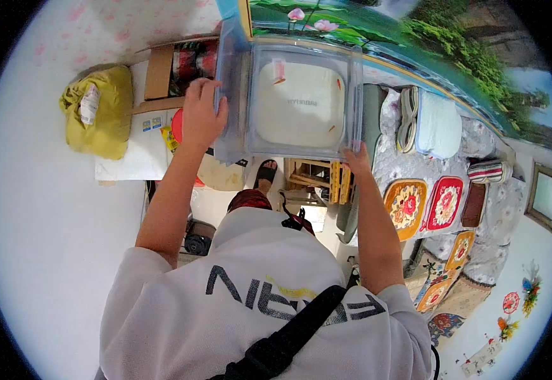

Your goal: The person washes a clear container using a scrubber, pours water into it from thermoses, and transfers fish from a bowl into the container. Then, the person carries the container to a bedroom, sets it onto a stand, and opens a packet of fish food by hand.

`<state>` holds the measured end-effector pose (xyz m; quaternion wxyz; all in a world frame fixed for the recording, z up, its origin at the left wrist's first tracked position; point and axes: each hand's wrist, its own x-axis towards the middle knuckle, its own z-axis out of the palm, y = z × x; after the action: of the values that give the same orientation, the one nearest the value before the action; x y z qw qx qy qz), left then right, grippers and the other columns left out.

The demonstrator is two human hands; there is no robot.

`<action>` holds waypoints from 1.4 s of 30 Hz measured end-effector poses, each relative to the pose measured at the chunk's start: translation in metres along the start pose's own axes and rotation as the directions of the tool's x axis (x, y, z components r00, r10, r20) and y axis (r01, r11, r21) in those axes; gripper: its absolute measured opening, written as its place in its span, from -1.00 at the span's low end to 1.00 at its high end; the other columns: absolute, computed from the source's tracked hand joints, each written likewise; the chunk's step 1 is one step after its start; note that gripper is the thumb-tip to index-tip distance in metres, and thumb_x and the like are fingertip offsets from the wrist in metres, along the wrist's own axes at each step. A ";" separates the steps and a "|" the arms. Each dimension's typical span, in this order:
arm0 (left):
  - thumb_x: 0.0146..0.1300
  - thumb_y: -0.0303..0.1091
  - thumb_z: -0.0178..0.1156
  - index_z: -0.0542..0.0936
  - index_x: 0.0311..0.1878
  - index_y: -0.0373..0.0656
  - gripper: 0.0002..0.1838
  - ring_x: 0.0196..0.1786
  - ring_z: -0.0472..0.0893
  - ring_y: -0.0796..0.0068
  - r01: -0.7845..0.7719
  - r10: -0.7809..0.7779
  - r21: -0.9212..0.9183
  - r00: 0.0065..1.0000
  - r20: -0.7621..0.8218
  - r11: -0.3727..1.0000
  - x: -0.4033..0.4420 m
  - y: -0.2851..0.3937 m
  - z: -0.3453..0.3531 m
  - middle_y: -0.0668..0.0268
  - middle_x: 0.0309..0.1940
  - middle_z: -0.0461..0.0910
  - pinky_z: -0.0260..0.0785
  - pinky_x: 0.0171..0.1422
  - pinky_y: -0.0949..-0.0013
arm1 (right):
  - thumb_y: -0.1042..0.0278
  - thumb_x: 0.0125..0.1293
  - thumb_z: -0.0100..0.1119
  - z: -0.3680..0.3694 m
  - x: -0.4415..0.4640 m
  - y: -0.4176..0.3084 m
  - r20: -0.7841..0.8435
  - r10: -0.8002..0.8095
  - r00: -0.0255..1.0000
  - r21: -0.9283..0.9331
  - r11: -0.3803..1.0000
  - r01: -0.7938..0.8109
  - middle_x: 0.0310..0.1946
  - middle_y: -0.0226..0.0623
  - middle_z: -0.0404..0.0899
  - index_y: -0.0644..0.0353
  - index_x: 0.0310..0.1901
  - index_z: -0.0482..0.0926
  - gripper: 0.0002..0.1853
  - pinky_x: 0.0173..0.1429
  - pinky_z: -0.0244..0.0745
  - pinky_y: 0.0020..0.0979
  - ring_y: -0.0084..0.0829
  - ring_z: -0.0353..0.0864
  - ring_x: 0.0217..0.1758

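In the head view a clear plastic storage box [300,152] is held up in front of me, with a pale panel [301,104] bearing faint lettering and a few orange marks. A clear side flap or lid [230,130] stands at an angle along its left side. My left hand [204,117] is at the outer edge of that flap, fingers curled and thumb toward it. My right hand [357,159] grips the box's lower right corner; part of its fingers is hidden behind the plastic.
At left are a yellow-green bag [99,114] and a cardboard box [159,73] with dark red packs. A sofa with patterned cushions [405,209] and a folded towel [439,123] stands at right. Wooden stools [307,174] sit below the box, near my sandalled foot [266,171].
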<state>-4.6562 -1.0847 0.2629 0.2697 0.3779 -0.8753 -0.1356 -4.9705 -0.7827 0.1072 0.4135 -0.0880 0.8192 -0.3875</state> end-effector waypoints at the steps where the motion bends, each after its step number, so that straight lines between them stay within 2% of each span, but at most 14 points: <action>1: 0.17 -0.41 0.25 0.48 0.05 -0.24 -0.63 0.02 0.50 0.03 -0.017 0.020 0.117 1.000 -0.024 0.993 0.008 -0.001 0.005 0.01 0.06 0.42 0.40 0.11 0.12 | 0.33 0.23 0.28 0.001 -0.002 -0.002 -0.002 -0.011 1.000 0.017 1.000 0.011 0.00 -0.19 0.55 0.15 0.33 0.25 -0.35 -0.22 0.59 -0.37 -0.35 0.59 -0.09; 4: 0.17 -0.36 0.26 0.46 0.11 -0.23 -0.57 0.11 0.45 -0.03 0.129 -0.125 0.092 0.991 -0.048 0.987 0.017 -0.012 0.018 0.00 0.06 0.41 0.35 0.19 0.06 | 0.32 0.24 0.27 0.000 -0.006 -0.005 0.027 -0.022 0.999 0.034 0.999 0.021 0.03 -0.21 0.55 0.12 0.36 0.22 -0.32 -0.20 0.59 -0.39 -0.36 0.59 -0.07; 7: 0.15 -0.31 0.29 0.44 0.15 -0.23 -0.50 0.12 0.47 -0.07 0.013 -0.008 0.087 0.998 -0.056 0.996 0.015 -0.002 0.017 -0.05 0.08 0.40 0.36 0.23 0.09 | 0.26 0.25 0.26 -0.003 -0.005 -0.008 0.078 -0.010 0.997 0.006 1.000 0.009 0.09 -0.22 0.53 0.08 0.41 0.19 -0.28 -0.13 0.60 -0.40 -0.36 0.58 0.00; 10: 0.18 -0.34 0.27 0.39 0.21 -0.28 -0.46 0.09 0.51 -0.05 0.165 -0.082 -0.263 0.950 0.300 0.951 0.007 0.024 0.030 -0.07 0.09 0.40 0.36 0.23 0.06 | 0.22 0.23 0.30 -0.005 -0.009 -0.011 0.061 0.003 0.998 0.025 1.000 -0.005 0.06 -0.20 0.55 0.15 0.37 0.27 -0.30 -0.12 0.57 -0.36 -0.32 0.57 -0.02; 16: 0.14 -0.20 0.23 0.49 0.09 -0.42 -0.47 0.14 0.53 -0.14 0.143 -0.164 0.080 0.824 0.542 0.986 0.034 0.013 0.091 -0.22 0.07 0.48 0.41 0.21 0.01 | 0.10 0.22 0.34 -0.014 -0.001 -0.009 0.130 0.075 0.989 0.127 0.988 -0.091 0.19 -0.10 0.48 0.18 0.42 0.20 -0.20 0.11 0.50 -0.21 -0.21 0.52 0.16; 19: 0.12 -0.22 0.20 0.59 -0.07 -0.44 -0.56 0.04 0.60 -0.13 0.226 -0.295 0.191 0.668 0.684 0.955 0.067 0.004 0.108 -0.23 -0.05 0.58 0.46 0.14 0.01 | 0.05 0.20 0.37 -0.014 0.017 -0.013 0.111 -0.005 0.994 0.121 0.993 -0.008 0.20 -0.07 0.48 0.25 0.41 0.17 -0.14 0.16 0.46 -0.20 -0.20 0.50 0.19; 21: 0.13 -0.22 0.18 0.62 -0.17 -0.43 -0.61 -0.08 0.65 -0.11 0.207 -0.316 0.239 0.657 0.684 0.949 0.073 -0.026 0.146 -0.20 -0.14 0.62 0.53 0.00 0.00 | 0.03 0.19 0.38 -0.012 0.038 -0.007 0.123 -0.141 0.982 0.103 0.986 0.128 0.20 -0.06 0.49 0.29 0.40 0.18 -0.13 0.15 0.45 -0.23 -0.21 0.50 0.18; 22: 0.13 -0.22 0.16 0.63 -0.22 -0.42 -0.62 -0.14 0.68 -0.10 0.198 -0.327 0.263 0.654 0.682 0.944 0.076 -0.031 0.152 -0.18 -0.18 0.64 0.56 -0.06 0.00 | 0.08 0.19 0.39 -0.015 0.032 -0.033 0.125 -0.047 0.991 0.073 0.997 0.038 0.13 -0.08 0.53 0.30 0.36 0.23 -0.19 0.10 0.45 -0.29 -0.25 0.53 0.12; 25: 0.14 -0.23 0.18 0.63 -0.17 -0.43 -0.62 -0.25 0.71 -0.01 0.517 -0.491 0.280 0.333 0.805 0.809 0.094 -0.028 0.158 -0.09 -0.21 0.66 0.60 -0.30 0.03 | 0.03 0.14 0.43 -0.010 0.045 -0.046 0.138 0.024 0.990 0.028 0.999 -0.029 0.17 -0.09 0.44 0.32 0.36 0.14 -0.09 0.06 0.45 -0.26 -0.25 0.48 0.13; 26: 0.13 -0.26 0.19 0.63 -0.17 -0.42 -0.65 -0.27 0.71 0.01 0.582 -0.496 0.226 0.359 0.791 0.781 0.092 -0.033 0.165 -0.08 -0.22 0.66 0.60 -0.34 0.05 | 0.10 0.12 0.41 -0.004 0.040 -0.045 0.038 -0.070 0.997 0.083 0.994 0.067 0.00 -0.17 0.55 0.32 0.17 0.35 -0.31 -0.12 0.44 -0.28 -0.36 0.53 -0.07; 29: 0.12 -0.37 0.19 0.64 -0.19 -0.41 -0.72 -0.33 0.71 0.06 0.675 -0.511 0.121 0.417 0.752 0.728 0.078 -0.049 0.187 -0.05 -0.24 0.66 0.59 -0.44 0.09 | 0.08 0.05 0.37 -0.003 0.065 -0.028 -0.034 -0.083 0.996 -0.304 0.950 0.069 -0.26 -0.08 0.66 0.31 -0.18 0.56 -0.54 -0.10 0.50 -0.22 -0.18 0.66 -0.20; 32: 0.11 -0.47 0.17 0.64 -0.23 -0.43 -0.78 -0.35 0.72 0.06 0.643 -0.506 0.139 0.430 0.748 0.753 0.077 -0.041 0.184 -0.06 -0.27 0.67 0.60 -0.43 0.11 | 0.10 0.05 0.29 -0.002 0.066 -0.029 -0.082 -0.106 0.991 -0.401 0.914 0.065 -0.31 0.06 0.64 0.33 -0.29 0.57 -0.60 -0.05 0.50 -0.20 -0.01 0.66 -0.15; 35: 0.11 -0.50 0.15 0.64 -0.26 -0.45 -0.80 -0.39 0.72 0.09 0.661 -0.511 0.131 0.423 0.749 0.739 0.075 -0.048 0.193 -0.05 -0.32 0.67 0.61 -0.41 0.13 | 0.16 0.04 0.31 0.001 0.063 -0.026 -0.167 -0.255 0.953 -0.427 0.890 0.163 -0.53 -0.15 0.56 0.34 -0.45 0.53 -0.66 -0.21 0.46 -0.22 -0.28 0.55 -0.41; 42: 0.18 -0.40 0.15 0.64 -0.28 -0.42 -0.77 -0.45 0.72 0.18 0.641 -0.521 0.208 0.347 0.780 0.739 0.074 -0.064 0.201 -0.01 -0.42 0.68 0.62 -0.36 0.20 | 0.15 0.06 0.33 0.006 0.049 -0.040 -0.139 -0.205 0.969 -0.372 0.918 0.141 -0.47 -0.10 0.60 0.35 -0.38 0.56 -0.64 -0.17 0.48 -0.21 -0.22 0.58 -0.37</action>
<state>-4.7762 -1.1754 0.0982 -0.1941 0.5410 -0.6932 -0.4348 -5.0044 -0.8366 0.1033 0.2807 -0.1998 0.8983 -0.2726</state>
